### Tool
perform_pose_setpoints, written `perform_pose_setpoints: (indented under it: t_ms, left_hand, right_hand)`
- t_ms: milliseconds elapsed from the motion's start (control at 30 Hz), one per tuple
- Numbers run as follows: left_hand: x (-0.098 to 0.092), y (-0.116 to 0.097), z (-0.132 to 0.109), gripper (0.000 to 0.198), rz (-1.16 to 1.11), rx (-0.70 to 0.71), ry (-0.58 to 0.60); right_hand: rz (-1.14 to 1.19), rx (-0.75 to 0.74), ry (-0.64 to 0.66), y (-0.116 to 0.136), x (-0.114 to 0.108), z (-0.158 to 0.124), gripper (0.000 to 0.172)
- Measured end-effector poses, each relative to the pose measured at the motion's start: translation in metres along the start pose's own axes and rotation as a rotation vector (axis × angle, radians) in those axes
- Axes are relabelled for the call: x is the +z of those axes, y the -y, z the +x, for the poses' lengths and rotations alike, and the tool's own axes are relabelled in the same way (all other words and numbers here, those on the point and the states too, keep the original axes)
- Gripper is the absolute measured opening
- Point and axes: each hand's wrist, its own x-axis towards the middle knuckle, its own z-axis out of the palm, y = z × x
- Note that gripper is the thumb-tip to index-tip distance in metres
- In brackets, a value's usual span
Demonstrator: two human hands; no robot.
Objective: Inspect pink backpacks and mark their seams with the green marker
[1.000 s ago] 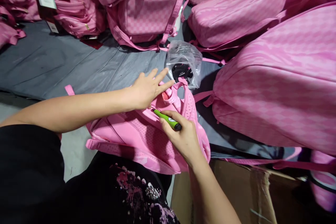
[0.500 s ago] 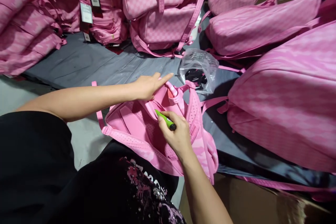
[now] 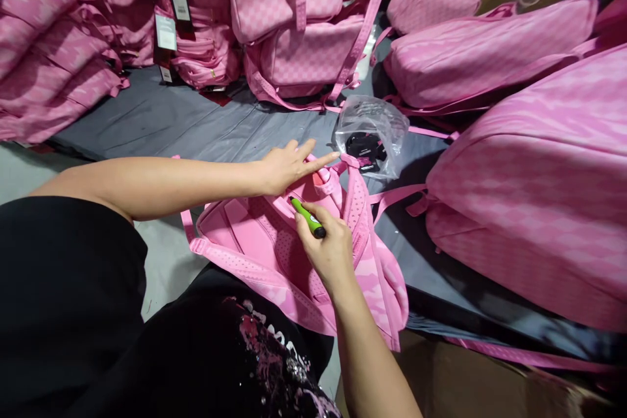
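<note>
A pink backpack (image 3: 267, 225) lies tilted at the table's front edge, against my body, with its padded, dotted straps and back panel facing up. My left hand (image 3: 292, 164) rests on its upper part near the top handle, fingers spread and the index finger stretched to the right. In my right hand (image 3: 327, 243) is a green marker (image 3: 308, 217) with black ends, gripped between thumb and fingers. Its tip points up and left at the backpack's upper edge, just below my left hand. Whether the tip touches the fabric I cannot tell.
Just beyond the backpack sits a clear plastic bag (image 3: 375, 124) of black tags. Large pink bags (image 3: 533, 189) fill the right side. More pink backpacks (image 3: 304, 46) stand along the back of the grey-covered table (image 3: 186, 121). A cardboard box (image 3: 441, 379) is below its edge.
My left hand has shifted slightly right, its fingers spreading wider. The marker's tip shows black now, where it looked green before. The backpack stays in nearly the same place.
</note>
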Motion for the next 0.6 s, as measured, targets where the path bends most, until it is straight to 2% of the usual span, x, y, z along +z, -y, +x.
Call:
perform_pose_setpoints:
  t_ms: [133,233,300,467,600]
  left_hand:
    - [0.009,0.008,-0.004,0.100,-0.102,0.029,-0.034]
    - [0.010,0.012,-0.011,0.102,-0.215,-0.095,-0.035]
    - [0.006,0.014,-0.013,0.106,-0.284,-0.153,0.013]
    - [-0.003,0.022,-0.005,0.106,-0.363,-0.086,0.167]
    - [0.001,0.031,0.000,0.104,-0.409,-0.015,0.164]
  right_hand:
    - [-0.002,-0.002,-0.022,-0.004,0.000,0.001,0.023]
    - [0.005,0.002,-0.018,-0.005,-0.001,0.002,0.021]
    - [0.012,-0.001,-0.011,-0.005,-0.002,0.002,0.020]
    - [0.012,0.005,-0.024,-0.007,-0.003,0.002,0.022]
    - [-0.009,0.011,-0.017,-0.006,-0.001,0.004,0.023]
